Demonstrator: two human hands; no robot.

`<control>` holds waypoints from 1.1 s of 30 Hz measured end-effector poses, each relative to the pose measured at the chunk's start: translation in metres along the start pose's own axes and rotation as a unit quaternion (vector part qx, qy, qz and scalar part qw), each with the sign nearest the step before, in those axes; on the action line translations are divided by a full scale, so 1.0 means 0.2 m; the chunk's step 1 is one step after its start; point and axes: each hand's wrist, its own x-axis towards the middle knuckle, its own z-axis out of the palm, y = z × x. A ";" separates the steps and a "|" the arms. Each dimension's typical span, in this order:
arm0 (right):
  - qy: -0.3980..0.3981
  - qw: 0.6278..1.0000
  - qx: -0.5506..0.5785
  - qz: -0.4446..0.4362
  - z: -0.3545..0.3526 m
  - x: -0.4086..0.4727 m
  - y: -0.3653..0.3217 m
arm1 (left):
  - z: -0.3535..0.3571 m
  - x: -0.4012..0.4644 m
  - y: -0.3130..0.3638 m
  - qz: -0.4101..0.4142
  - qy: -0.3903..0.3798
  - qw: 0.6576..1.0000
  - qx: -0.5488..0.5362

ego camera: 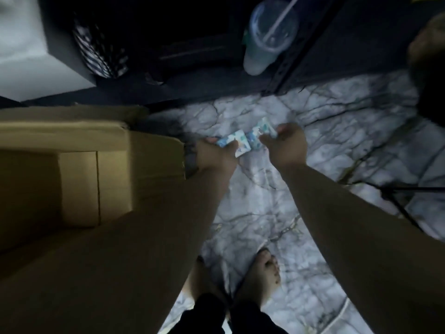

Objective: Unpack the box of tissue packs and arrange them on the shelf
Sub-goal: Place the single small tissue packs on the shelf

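I look straight down in dim light. My left hand (pixel 214 153) grips a small blue-and-white tissue pack (pixel 237 141) above the marble floor. My right hand (pixel 285 143) grips a second blue-and-white tissue pack (pixel 261 131) right beside the first; the two packs nearly touch. An open cardboard box (pixel 96 169) stands at the left, its inside dark and showing no packs. The dark metal shelf (pixel 216 83) runs across the top of the view, just beyond the hands.
A clear plastic cup with a straw (pixel 269 34) stands on the low shelf board. A striped basket (pixel 101 49) sits at the shelf's left. My bare feet (pixel 262 276) are on the marble floor (pixel 313 112). A black cable (pixel 404 201) crosses at the right.
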 end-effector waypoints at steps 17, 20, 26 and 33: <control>-0.064 0.979 0.177 -0.071 -1.50 -1.36 -1.16 | -1.30 -1.64 0.89 0.006 -0.089 0.983 -0.159; -0.083 0.975 0.178 -0.101 -1.63 -1.52 -1.30 | -1.51 -1.81 0.94 -0.012 -0.082 0.980 -0.180; -0.136 0.957 0.193 -0.166 -1.80 -1.75 -1.62 | -1.85 -2.04 1.06 -0.021 -0.054 0.964 -0.258; -0.181 0.940 0.170 -0.235 -1.75 -1.93 -2.05 | -2.28 -2.10 1.21 0.025 -0.017 0.932 -0.360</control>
